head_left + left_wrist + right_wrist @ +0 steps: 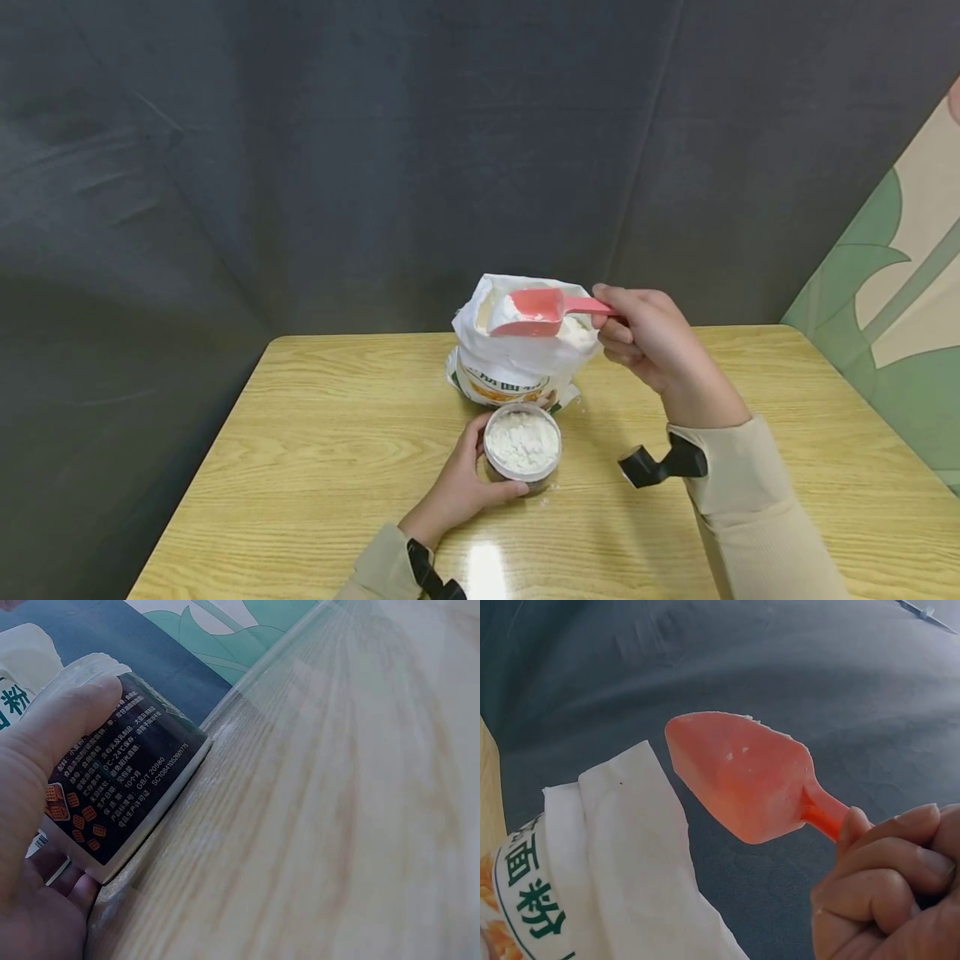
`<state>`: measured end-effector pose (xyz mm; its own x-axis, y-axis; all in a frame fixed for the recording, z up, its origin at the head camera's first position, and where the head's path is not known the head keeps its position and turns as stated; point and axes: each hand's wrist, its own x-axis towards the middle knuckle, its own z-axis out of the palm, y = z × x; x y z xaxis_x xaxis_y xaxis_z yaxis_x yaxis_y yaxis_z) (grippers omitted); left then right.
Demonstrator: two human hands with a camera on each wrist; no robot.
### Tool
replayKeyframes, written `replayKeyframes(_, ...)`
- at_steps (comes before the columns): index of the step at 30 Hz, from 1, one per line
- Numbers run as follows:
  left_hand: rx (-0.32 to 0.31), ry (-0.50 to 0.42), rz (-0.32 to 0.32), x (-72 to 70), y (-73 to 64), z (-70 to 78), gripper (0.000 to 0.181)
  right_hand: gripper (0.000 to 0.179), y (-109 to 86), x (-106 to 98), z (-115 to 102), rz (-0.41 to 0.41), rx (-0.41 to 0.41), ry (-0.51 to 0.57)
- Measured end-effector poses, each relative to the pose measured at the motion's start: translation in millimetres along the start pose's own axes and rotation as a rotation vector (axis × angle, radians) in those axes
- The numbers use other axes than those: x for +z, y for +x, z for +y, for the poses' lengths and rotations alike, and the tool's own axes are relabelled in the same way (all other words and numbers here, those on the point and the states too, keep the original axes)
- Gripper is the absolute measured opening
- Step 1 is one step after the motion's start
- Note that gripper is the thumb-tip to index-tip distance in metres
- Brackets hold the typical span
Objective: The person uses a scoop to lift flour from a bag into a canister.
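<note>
In the head view, my right hand grips the handle of a pink-red scoop holding white powder. The scoop is level above the open mouth of a white bag, which has powder inside. The right wrist view shows the underside of the scoop, with fingers curled at its handle. My left hand holds a round tub of white powder, in front of the bag. In the left wrist view, the thumb lies against the tub's dark printed label; some of its fingers are hidden behind it.
A light wooden table lies beneath everything, with bits of powder near the tub. Behind it hangs a dark cloth. A patterned green and beige panel stands at the right. Black camera mounts sit on both wrists.
</note>
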<state>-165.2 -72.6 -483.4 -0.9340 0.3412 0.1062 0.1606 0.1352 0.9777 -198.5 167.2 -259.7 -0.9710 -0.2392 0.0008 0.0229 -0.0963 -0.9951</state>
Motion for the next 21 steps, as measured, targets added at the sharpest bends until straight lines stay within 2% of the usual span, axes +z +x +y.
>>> replayKeyframes(12, -0.003, 0.006, 0.003, 0.2, -0.4, 1.6, 0.105, 0.048, -23.0, -6, 16, -0.084, -0.085, 0.045)
replayKeyframes(21, 0.002, -0.007, -0.001, 0.5, 0.2, 0.1, 0.104, 0.049, -33.8, -10, 36, -0.132, -0.115, 0.109)
